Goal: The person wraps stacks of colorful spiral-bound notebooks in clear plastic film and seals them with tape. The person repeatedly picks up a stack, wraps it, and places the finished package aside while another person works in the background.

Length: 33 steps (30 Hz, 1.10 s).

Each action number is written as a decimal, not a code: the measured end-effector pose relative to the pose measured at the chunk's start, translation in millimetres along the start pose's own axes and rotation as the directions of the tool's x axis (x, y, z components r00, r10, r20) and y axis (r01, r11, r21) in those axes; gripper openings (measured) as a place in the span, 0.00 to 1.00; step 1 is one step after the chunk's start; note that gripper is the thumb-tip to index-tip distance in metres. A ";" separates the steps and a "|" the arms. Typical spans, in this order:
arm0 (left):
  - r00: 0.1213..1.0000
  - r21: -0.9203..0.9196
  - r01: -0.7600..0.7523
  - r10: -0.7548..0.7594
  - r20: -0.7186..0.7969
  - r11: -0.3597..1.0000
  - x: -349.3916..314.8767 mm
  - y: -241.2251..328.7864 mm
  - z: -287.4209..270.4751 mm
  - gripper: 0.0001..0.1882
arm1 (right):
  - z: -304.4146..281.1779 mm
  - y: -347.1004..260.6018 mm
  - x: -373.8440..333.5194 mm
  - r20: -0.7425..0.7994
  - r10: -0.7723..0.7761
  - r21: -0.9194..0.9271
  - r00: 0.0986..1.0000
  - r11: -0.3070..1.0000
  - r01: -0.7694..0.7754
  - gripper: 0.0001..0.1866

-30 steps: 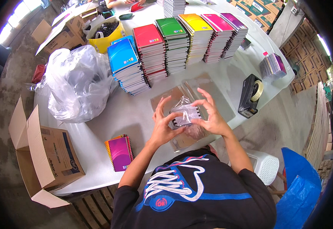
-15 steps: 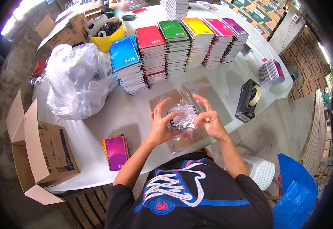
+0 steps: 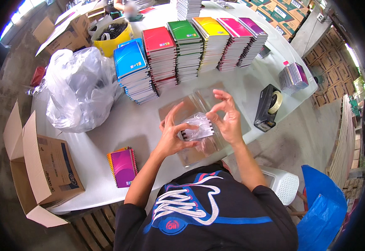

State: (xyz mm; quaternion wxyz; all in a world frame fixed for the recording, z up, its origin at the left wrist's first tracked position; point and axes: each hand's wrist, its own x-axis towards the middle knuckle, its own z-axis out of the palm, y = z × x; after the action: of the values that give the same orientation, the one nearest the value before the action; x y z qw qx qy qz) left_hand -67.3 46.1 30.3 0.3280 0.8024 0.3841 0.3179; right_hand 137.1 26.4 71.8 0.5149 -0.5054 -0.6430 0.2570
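Note:
A small bundle of spiral notebooks [image 3: 203,133] stands in crinkled clear plastic in front of me, its white page edges and dark binding coils showing through. My left hand [image 3: 170,136] grips the bundle from the left, thumb near me and fingers curved over the plastic. At its right side, my right hand [image 3: 229,119] is raised with thumb and forefinger pinched; whatever is between them is too small to make out. Flat clear plastic sheets [image 3: 190,157] lie beneath the bundle on the white-covered table [image 3: 94,146]. To the right stands a black tape dispenser [image 3: 264,109] with a roll of tape.
Tall notebook stacks in blue [image 3: 135,79], red [image 3: 160,58], green [image 3: 186,50], yellow [image 3: 211,46], pink and purple line the far side. A purple notebook [image 3: 123,168] lies left, near an open carton [image 3: 50,167] and a white plastic bag [image 3: 80,90]. Another wrapped bundle [image 3: 293,78] sits right.
My right hand has turned and lifted slightly off the bundle's right side, its fingers drawn into a pinch. The left hand keeps its grip. The whole view has shifted a little.

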 end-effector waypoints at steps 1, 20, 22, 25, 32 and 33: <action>1.000 0.032 0.003 -0.002 -0.015 0.999 3.1 3.1 -0.3 0.22 | -0.7 -0.6 3.1 -0.059 0.040 0.073 0.997 0.997 -0.035 0.21; 0.938 -0.595 0.181 -0.319 -0.133 0.783 34.5 10.1 5.0 0.57 | -433.9 -91.4 -99.0 -0.917 -0.226 -0.261 0.328 0.963 -0.066 0.34; 0.977 -0.523 0.077 -0.169 -0.130 0.849 25.4 -10.3 6.7 0.70 | -367.6 -91.5 -81.2 -0.793 -0.135 -0.220 0.594 0.973 -0.073 0.31; 0.996 -0.313 0.067 -0.083 -0.037 0.947 8.2 4.0 -2.8 0.74 | -227.0 -50.6 -61.1 -0.437 0.111 -0.064 0.893 0.986 -0.153 0.32; 0.936 -0.634 0.281 -0.352 0.014 0.721 16.1 -8.6 13.1 0.72 | -15.6 36.0 35.5 0.665 0.404 0.045 0.628 0.817 -0.575 0.22; 0.927 -0.624 0.310 -0.373 0.032 0.717 17.8 -2.6 9.6 0.71 | -11.2 44.9 44.7 0.685 0.403 0.029 0.607 0.817 -0.576 0.19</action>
State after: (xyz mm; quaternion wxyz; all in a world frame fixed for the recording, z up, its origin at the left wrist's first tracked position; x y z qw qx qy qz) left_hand -52.1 59.4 27.2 0.6066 0.5489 0.4151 0.3981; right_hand 166.5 81.2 55.3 0.2258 -0.4726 -0.5783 0.6255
